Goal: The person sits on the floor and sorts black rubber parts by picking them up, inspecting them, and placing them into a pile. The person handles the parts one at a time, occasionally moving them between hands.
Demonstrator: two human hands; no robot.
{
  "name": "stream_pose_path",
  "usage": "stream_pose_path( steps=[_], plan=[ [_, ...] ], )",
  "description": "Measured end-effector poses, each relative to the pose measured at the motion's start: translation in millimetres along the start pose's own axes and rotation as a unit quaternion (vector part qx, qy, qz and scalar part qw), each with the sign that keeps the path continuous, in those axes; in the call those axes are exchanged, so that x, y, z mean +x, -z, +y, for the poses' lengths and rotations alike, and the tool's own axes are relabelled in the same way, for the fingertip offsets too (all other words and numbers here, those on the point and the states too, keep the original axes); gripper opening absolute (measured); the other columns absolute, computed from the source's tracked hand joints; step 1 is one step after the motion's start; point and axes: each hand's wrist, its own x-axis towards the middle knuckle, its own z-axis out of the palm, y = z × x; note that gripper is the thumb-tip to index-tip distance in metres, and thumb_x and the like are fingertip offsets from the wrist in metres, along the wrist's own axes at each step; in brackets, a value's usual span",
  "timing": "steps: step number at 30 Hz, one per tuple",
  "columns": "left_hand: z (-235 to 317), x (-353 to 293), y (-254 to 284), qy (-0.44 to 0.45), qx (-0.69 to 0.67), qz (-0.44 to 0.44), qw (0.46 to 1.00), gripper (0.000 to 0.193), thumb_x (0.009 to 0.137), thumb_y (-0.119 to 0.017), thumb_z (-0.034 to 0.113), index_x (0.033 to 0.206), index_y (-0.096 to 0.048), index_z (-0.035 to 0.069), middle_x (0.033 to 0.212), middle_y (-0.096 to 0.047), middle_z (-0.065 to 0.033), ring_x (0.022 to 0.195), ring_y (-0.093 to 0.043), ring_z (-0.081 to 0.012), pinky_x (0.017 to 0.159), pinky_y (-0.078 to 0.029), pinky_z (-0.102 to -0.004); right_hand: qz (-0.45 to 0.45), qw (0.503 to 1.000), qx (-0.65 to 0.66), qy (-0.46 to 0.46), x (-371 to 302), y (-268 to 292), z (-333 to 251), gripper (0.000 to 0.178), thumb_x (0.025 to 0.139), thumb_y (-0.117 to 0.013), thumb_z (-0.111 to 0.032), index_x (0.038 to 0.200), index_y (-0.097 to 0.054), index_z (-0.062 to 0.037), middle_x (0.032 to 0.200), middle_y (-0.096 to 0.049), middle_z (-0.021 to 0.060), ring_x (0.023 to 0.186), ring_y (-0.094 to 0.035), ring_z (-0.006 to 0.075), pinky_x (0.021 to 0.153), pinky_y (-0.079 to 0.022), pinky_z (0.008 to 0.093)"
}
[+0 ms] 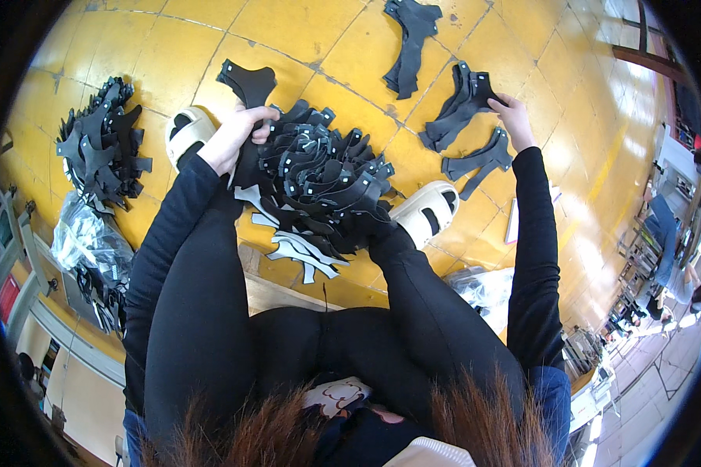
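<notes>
My left hand (240,134) is closed round a small bundle of black flat cut pieces (249,82), whose forked end sticks up above the fist. Just right of it, between my feet, lies a big heap of the same black pieces (311,159), many with small white tags. Out to the right, my right hand (514,118) pinches the edge of a fanned stack of black pieces (456,105) on the floor. Below that stack is a smaller group of black pieces (479,162). Another stack (409,47) lies farther off.
Yellow tiled floor (311,39) spreads around. At the left stands a second heap of black pieces (101,148), with a clear plastic bag (89,237) nearer me. White-backed strips (304,253) lie at the main heap's near edge. My cream slippers (428,214) flank the heap.
</notes>
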Motion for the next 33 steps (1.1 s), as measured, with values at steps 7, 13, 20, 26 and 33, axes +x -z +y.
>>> stream_pose_path(
  steps=[7,13,20,26,33],
  plan=[
    [1,-2,-2,-0.026,-0.068,-0.095,0.993,0.011,0.085,-0.058,0.005,0.092,-0.062,-0.002,0.072,-0.055,-0.0012,0.057,-0.047,-0.0093,0.056,-0.038,-0.0240,0.174,0.968,-0.115,0.140,-5,-31,-4,0.043,0.085,-0.071,-0.018,0.126,-0.063,-0.0073,0.128,-0.061,0.0194,0.119,-0.058,0.0359,0.104,-0.044,0.0407],
    [19,-20,-24,-0.079,-0.030,-0.143,0.986,0.014,0.084,-0.060,0.004,0.097,-0.060,0.003,0.084,-0.058,-0.0022,0.064,-0.051,-0.0090,0.059,-0.041,-0.0237,-0.157,0.962,0.163,0.150,-76,-104,-110,0.047,0.092,-0.068,-0.018,0.135,-0.055,-0.0047,0.132,-0.060,0.0102,0.115,-0.058,0.0193,0.099,-0.047,0.0338],
    [12,-17,-41,-0.033,0.092,-0.193,0.976,0.011,0.091,-0.065,0.008,0.100,-0.062,0.003,0.091,-0.063,-0.0023,0.077,-0.061,-0.0097,0.072,-0.049,-0.0242,-0.391,0.892,0.218,0.068,-105,-153,-201,0.054,0.085,-0.077,-0.021,0.132,-0.059,-0.0007,0.112,-0.069,0.0128,0.100,-0.063,0.0141,0.092,-0.048,0.0293],
    [1,-4,-19,-0.112,0.219,-0.136,0.960,0.034,0.104,-0.053,0.017,0.134,-0.049,0.003,0.101,-0.066,-0.0045,0.095,-0.063,-0.0114,0.089,-0.051,-0.0272,-0.234,0.927,0.252,0.151,-78,-140,-200,0.035,0.087,-0.073,-0.014,0.118,-0.068,-0.0002,0.109,-0.072,0.0068,0.101,-0.063,0.0105,0.093,-0.047,0.0268],
    [112,9,-30,-0.005,0.194,-0.070,0.979,0.031,0.101,-0.056,0.019,0.128,-0.047,0.005,0.101,-0.069,-0.0075,0.085,-0.069,-0.0148,0.078,-0.057,-0.0276,-0.130,0.928,0.337,0.092,-91,-86,-141,0.036,0.097,-0.062,-0.020,0.129,-0.061,-0.0029,0.121,-0.067,0.0082,0.108,-0.061,0.0133,0.094,-0.047,0.0280]
  ],
)
